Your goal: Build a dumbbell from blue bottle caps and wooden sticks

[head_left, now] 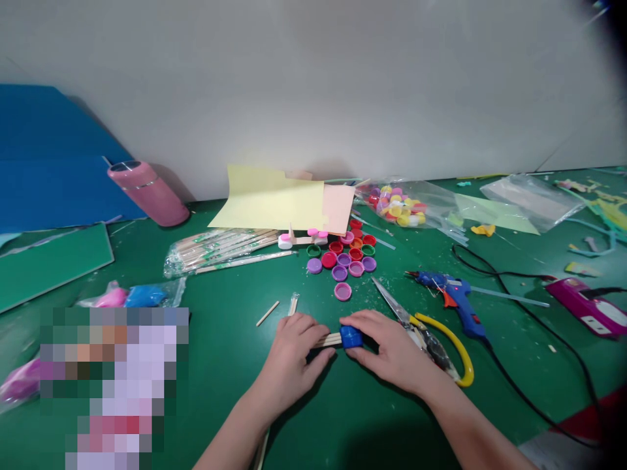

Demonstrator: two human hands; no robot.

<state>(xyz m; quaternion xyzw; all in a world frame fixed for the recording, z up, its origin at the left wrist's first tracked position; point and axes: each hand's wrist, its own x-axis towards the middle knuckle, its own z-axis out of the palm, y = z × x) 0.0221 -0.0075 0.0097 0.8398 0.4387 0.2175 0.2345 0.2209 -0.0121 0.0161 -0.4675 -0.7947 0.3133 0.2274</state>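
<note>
My left hand [300, 352] is closed around a small bundle of thin wooden sticks [330, 339], its thumb and fingers pinching them. At the right end of the sticks sits a blue piece [351, 337], held between the thumb and fingers of my right hand [385, 346]. Past my hands lie several loose round caps [343, 292] in purple, pink, red, orange and green. A short stick [268, 313] rests left of the caps. Behind them stands a small stick model with white and pink wheels [304, 239].
Scissors with yellow handles [463, 359] lie beside my right forearm. Further right are a blue glue gun [455, 297], its cord and a magenta power strip [588, 307]. Bagged sticks [215, 251], a pink bottle [149, 194] and a bag of caps [396, 205] are behind.
</note>
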